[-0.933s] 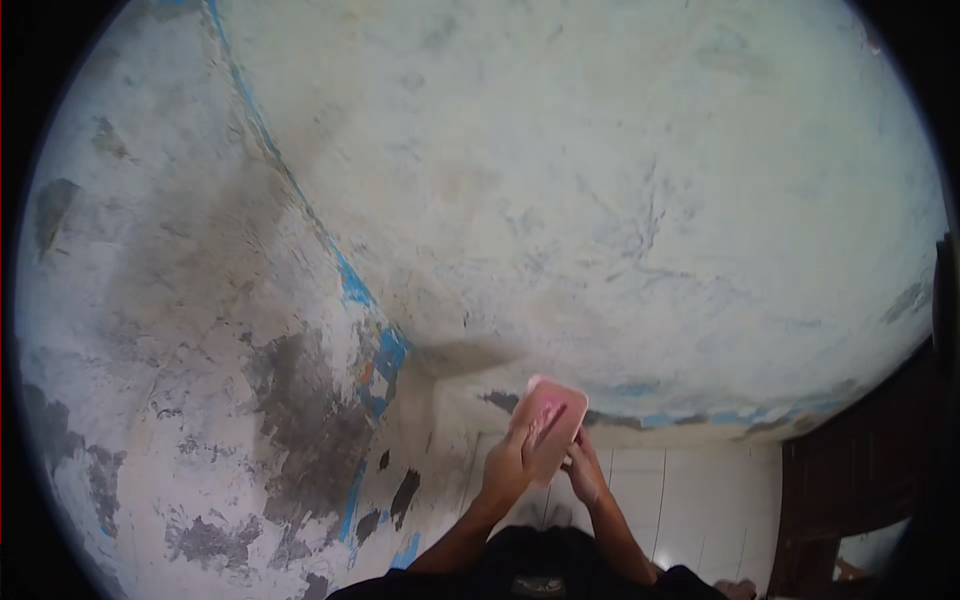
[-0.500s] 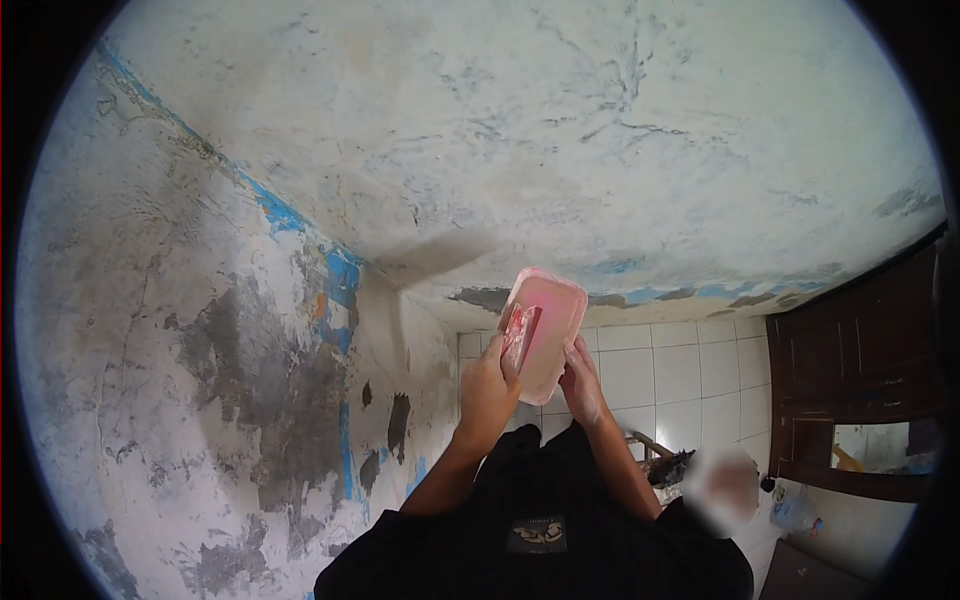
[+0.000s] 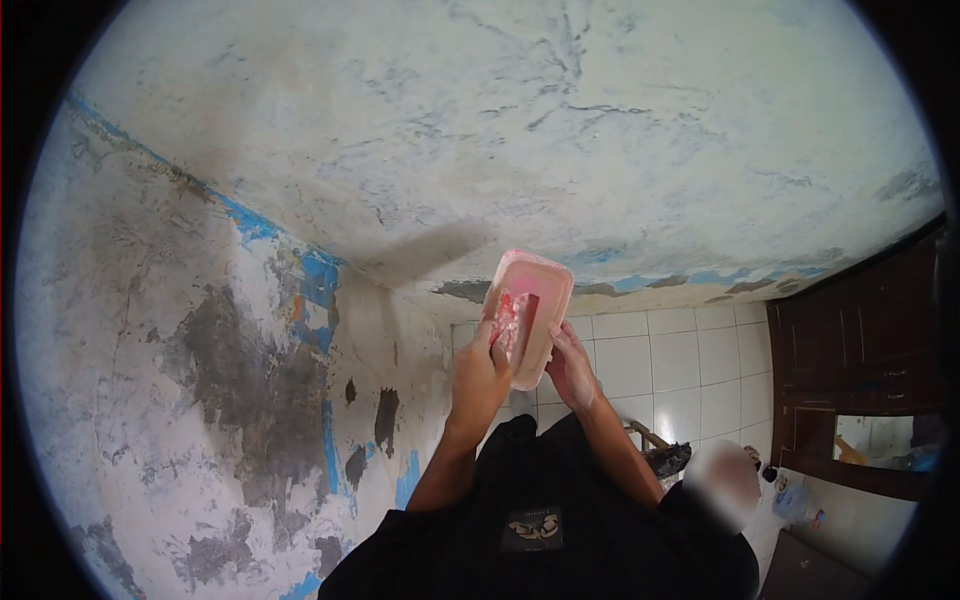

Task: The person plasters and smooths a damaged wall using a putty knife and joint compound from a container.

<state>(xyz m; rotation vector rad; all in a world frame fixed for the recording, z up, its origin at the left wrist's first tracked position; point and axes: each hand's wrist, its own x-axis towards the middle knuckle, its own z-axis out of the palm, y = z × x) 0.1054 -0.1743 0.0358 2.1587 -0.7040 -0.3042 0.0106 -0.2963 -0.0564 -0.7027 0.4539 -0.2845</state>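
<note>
A pink rectangular plastic tray or board (image 3: 542, 275) is held out in front of my dark clothing. On its middle is a red piece (image 3: 508, 318) crusted with white; I cannot tell whether it is a handle or a scraper. My left hand (image 3: 478, 385) is closed on the red piece at the board's lower left. My right hand (image 3: 572, 370), dusted with white, grips the board's right rim with the thumb on top; the fingers underneath are partly hidden.
Ahead, a wall (image 3: 650, 170) with pale, cracked paint meets a patchy left wall (image 3: 200, 400) with grey and blue areas. Tiled floor (image 3: 680, 350) lies below. At right are a dark wooden cabinet (image 3: 840, 350), dark clutter (image 3: 667, 460), a blurred shape (image 3: 725, 485) and a clear plastic container (image 3: 790, 505).
My view has shifted, showing more floor, cabinet and clothing. The board and both hands appear higher in the picture, and the board is more upright than at first. Both hands keep their hold.
</note>
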